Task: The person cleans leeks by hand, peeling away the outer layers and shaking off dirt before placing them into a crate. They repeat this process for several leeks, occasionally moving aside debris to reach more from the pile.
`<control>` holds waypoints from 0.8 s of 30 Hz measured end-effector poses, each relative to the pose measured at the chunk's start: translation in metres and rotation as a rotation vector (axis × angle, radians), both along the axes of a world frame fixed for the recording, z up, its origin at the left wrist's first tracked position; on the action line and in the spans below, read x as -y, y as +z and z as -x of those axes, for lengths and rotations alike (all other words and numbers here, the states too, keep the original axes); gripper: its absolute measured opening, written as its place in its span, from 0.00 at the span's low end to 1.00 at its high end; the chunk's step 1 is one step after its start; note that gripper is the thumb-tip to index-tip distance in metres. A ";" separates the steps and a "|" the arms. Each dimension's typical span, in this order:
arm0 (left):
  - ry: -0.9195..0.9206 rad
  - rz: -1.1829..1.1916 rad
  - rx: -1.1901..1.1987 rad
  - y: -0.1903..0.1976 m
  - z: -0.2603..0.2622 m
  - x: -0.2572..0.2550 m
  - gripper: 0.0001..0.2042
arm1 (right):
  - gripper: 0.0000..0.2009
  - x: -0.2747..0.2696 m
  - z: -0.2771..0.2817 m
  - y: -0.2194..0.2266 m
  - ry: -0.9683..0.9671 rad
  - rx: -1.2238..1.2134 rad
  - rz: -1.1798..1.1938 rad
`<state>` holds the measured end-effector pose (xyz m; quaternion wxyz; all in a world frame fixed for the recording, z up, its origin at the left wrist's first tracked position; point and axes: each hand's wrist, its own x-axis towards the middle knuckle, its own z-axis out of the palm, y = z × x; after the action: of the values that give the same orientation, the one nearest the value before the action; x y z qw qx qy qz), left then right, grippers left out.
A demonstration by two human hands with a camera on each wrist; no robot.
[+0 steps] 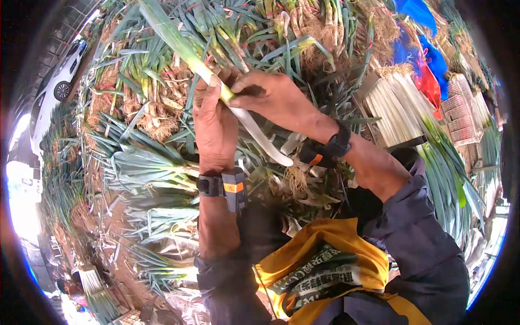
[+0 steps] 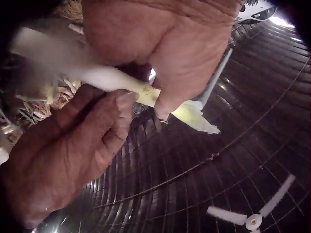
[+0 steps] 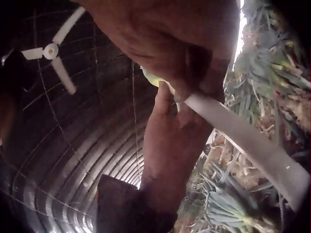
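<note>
Both hands are on one large green onion (image 1: 254, 130), which slants across the head view with its leaves at upper left and its white end at lower right. My left hand (image 1: 214, 122) grips it where the green turns pale, the thumb lying along it. Close beside, my right hand (image 1: 279, 97) pinches the stalk between thumb and fingers. In the left wrist view the left thumb presses a pale yellow-green piece of leaf (image 2: 194, 116) with a loose torn-looking end. The white shank (image 3: 252, 141) runs out below the right hand in the right wrist view.
Bundles of green onions with dry roots (image 1: 162, 103) lie piled ahead. Leafy bunches (image 1: 157, 168) lie at left. Cleaned white stalks (image 1: 401, 108) are stacked at right, near a red bag (image 1: 428, 86) and a crate (image 1: 463, 111). A yellow apron (image 1: 325, 260) covers the lap.
</note>
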<state>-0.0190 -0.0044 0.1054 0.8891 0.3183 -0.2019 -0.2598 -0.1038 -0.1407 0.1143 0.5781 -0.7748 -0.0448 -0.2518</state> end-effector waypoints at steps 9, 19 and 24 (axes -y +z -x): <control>-0.001 -0.033 0.007 0.010 0.018 0.000 0.16 | 0.06 -0.004 0.030 0.014 -0.023 0.250 0.423; 0.061 -0.007 -0.037 0.007 -0.018 -0.014 0.16 | 0.03 0.017 0.091 0.034 -0.028 -0.016 -0.280; 0.132 -0.040 -0.041 0.001 -0.022 -0.020 0.15 | 0.07 0.078 0.096 0.053 -0.526 -0.021 0.204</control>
<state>0.0035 0.0152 0.1063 0.9017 0.3433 -0.1568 -0.2111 -0.2001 -0.2191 0.1672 0.4123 -0.8166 0.1390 -0.3793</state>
